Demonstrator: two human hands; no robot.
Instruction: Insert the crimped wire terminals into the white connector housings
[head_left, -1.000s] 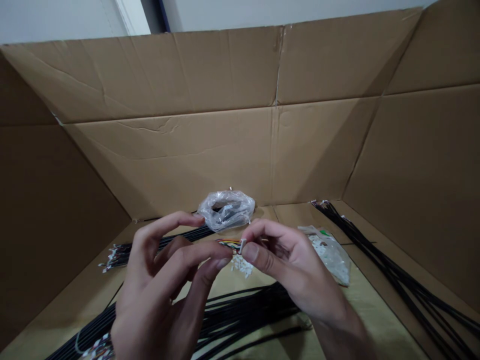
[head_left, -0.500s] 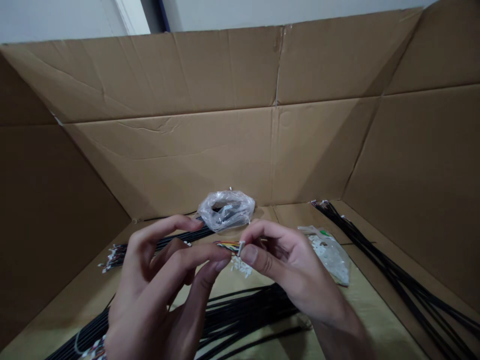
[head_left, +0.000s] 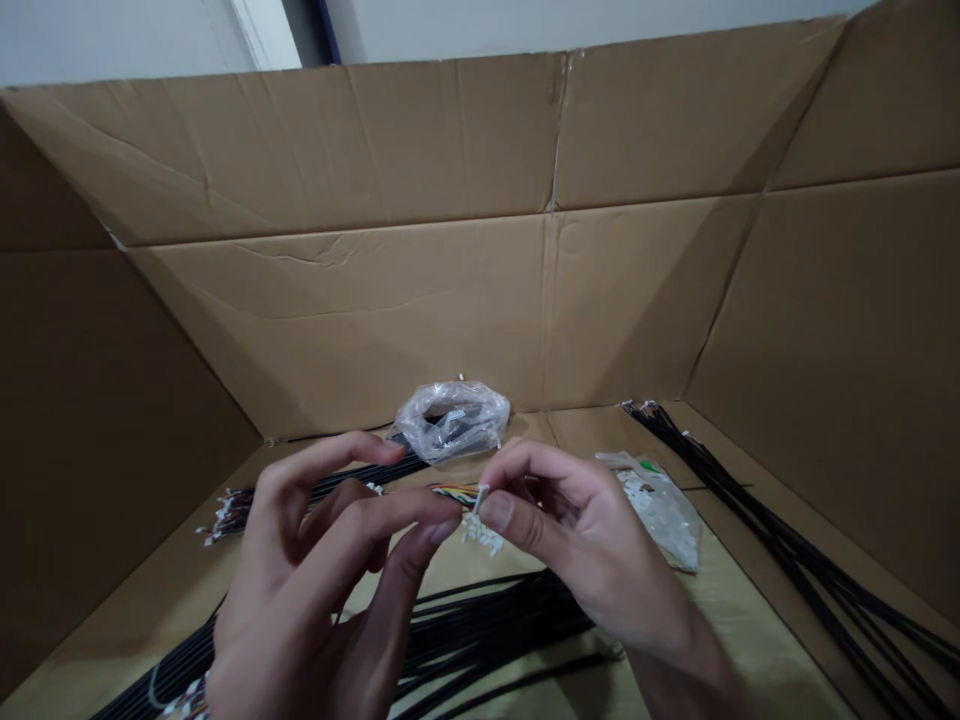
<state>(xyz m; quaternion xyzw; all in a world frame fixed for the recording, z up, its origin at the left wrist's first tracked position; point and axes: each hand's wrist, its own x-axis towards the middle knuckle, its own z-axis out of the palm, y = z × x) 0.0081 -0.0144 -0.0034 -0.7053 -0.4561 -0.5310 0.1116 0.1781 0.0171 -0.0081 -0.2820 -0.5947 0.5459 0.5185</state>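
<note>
Several thin coloured wires, yellow, orange and dark among them, run between my hands to a small white connector housing. My left hand pinches the wires between thumb and a fingertip, while its index finger is raised and apart. The connector is held between thumb and index finger of my right hand. Just beneath it lies a small pile of white connector pieces. Black cables spread over the table below my hands. Where the held wires continue is hidden behind my left fingers.
A clear plastic bag stands by the back cardboard wall. At right are a bag of white pieces and long black cables. More cable bundles lie at back left and front left.
Both hands stay almost in place. The white connector and my right fingertips have shifted very slightly; the grips look the same.
</note>
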